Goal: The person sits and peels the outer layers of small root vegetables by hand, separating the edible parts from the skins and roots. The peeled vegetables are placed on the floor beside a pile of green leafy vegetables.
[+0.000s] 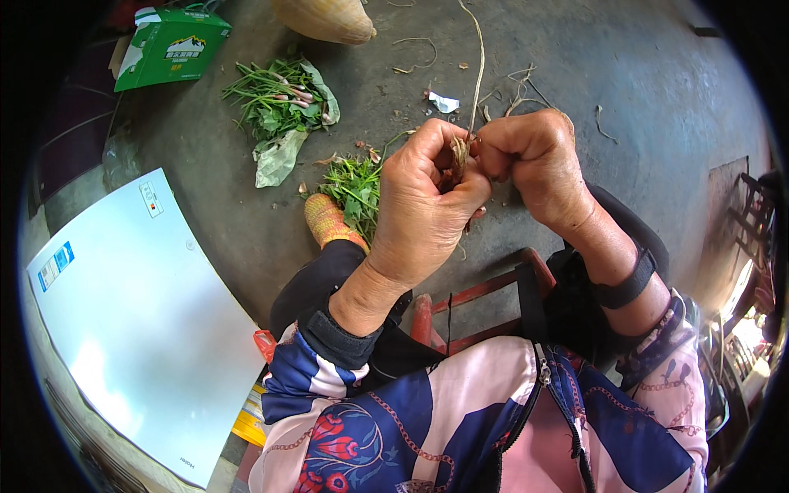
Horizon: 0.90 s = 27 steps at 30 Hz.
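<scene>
Both hands meet above the floor in front of me. My left hand [425, 203] pinches a dry, brown, papery plant tuft [459, 154], perhaps the top of a bulb; dark reddish matter shows below it, mostly hidden by the fingers. At the tuft, my right hand [539, 166] has its fingertips closed on the base of a long dry stalk [479, 68], which runs upward in the view. Beyond my left hand lies a heap of green leafy stems [351, 188], partly covered by that hand. Farther off is a bunch of greens with pinkish-white bulbs [299, 97].
A white Haier appliance [142, 326] stands at the left. Past it is a green carton [175, 52]. A large tan gourd [327, 18] rests at the far edge. Dry stalks [521, 92] and a white scrap [444, 103] litter the floor. A red stool frame [422, 320] shows below my arms.
</scene>
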Motion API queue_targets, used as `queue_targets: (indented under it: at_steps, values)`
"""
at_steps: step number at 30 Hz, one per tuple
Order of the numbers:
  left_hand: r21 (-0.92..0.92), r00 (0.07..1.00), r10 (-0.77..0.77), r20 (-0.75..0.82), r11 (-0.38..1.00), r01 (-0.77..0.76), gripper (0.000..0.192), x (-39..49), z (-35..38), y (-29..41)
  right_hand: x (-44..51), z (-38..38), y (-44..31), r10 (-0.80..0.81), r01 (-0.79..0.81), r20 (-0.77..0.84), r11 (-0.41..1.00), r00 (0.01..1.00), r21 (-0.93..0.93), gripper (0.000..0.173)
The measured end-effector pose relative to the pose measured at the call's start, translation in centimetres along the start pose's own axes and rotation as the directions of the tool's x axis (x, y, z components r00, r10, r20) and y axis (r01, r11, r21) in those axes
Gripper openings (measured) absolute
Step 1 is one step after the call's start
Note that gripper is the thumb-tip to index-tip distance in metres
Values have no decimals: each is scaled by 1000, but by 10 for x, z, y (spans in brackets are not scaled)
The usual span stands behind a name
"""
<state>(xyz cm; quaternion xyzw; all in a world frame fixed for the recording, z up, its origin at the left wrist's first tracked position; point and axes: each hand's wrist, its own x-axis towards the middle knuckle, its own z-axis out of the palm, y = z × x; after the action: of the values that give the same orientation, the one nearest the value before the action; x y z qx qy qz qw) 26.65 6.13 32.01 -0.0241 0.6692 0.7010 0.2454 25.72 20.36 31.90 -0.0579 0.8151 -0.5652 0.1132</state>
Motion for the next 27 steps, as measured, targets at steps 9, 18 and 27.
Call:
queue_targets:
  at_steps: [9,18,27]
  values:
    - [-212,995,-80,61,973,91,4,5,-3,-10,2,-2,3,68,-73,30,977,997,199,10]
    - [231,995,17,99,972,-39,20,9,-6,-31,9,-21,4,258,-178,-74,819,963,546,22]
    - [42,986,-124,111,992,120,18,3,-11,-19,9,0,3,371,-431,291,884,882,180,26]
